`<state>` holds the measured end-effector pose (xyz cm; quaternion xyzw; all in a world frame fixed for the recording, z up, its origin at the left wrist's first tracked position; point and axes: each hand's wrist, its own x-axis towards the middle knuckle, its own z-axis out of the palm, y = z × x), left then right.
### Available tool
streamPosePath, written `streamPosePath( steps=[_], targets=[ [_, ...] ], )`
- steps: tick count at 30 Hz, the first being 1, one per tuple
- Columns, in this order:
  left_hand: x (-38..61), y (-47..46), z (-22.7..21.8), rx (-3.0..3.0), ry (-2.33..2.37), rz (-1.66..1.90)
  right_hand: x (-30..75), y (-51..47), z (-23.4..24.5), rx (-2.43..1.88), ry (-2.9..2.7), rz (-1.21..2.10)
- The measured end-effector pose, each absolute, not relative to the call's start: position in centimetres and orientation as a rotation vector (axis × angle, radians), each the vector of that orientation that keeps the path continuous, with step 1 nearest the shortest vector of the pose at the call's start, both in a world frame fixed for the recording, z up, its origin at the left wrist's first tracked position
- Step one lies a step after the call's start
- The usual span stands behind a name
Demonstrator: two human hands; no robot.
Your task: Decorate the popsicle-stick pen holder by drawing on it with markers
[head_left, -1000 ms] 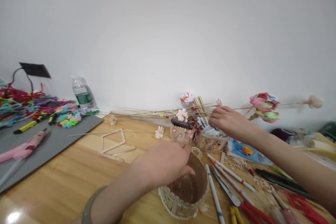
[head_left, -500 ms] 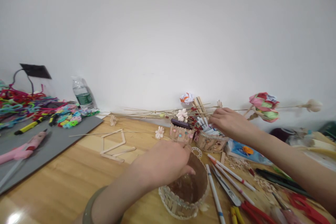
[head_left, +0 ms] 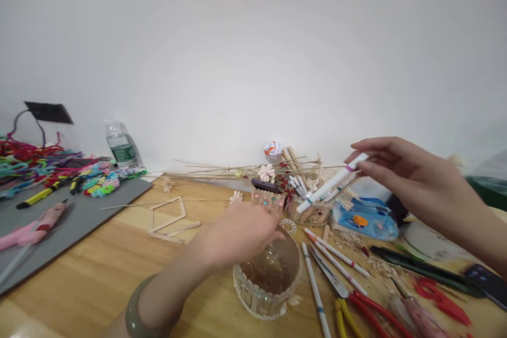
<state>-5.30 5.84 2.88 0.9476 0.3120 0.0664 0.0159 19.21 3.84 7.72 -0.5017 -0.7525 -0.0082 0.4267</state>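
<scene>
My right hand (head_left: 404, 166), raised on the right, pinches white marker pens between thumb and fingers. The front marker (head_left: 328, 187), with a purple band, slants down to the left; at least one more lies behind it. My left hand (head_left: 241, 232) is curled over the far left rim of a round basket of wooden sticks (head_left: 265, 301), thumb towards its inside. The fingertips are partly hidden. The basket has a shiny, brownish inside. Behind the markers stands a small stick holder (head_left: 317, 214) with more pens in it. Another stick holder (head_left: 263, 198) beside it contains a dark object.
Loose markers (head_left: 316, 290), scissors (head_left: 336, 277) and a black cutter (head_left: 423, 269) lie at right, near a blue packet (head_left: 364, 219). Bent sticks (head_left: 174, 219) lie left of centre. A glue gun (head_left: 43, 222) rests on a grey board (head_left: 103, 222); a water bottle (head_left: 121, 142) stands behind.
My right hand has lifted white markers out of the stick holder and moved right and towards me. My left hand stays at the basket rim. The view has shifted slightly.
</scene>
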Motion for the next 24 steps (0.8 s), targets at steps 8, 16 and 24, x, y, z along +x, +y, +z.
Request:
streamPosePath(
  steps=[8, 16, 24],
  targets=[
    [-2.7, 3.9, 2.7, 2.001, 0.597, 0.766, 16.2, -0.3, 5.7, -1.117, -1.713, 0.533],
    [-2.0, 3.9, 1.7, 1.27, 0.528, 0.719, 15.1, -1.6, 3.6, -1.125, -1.537, 0.623],
    [-1.8, 3.7, 2.0, 1.125, 0.459, 0.834, 15.0, -2.7, 1.2, -1.183, -1.565, 0.854]
  ],
)
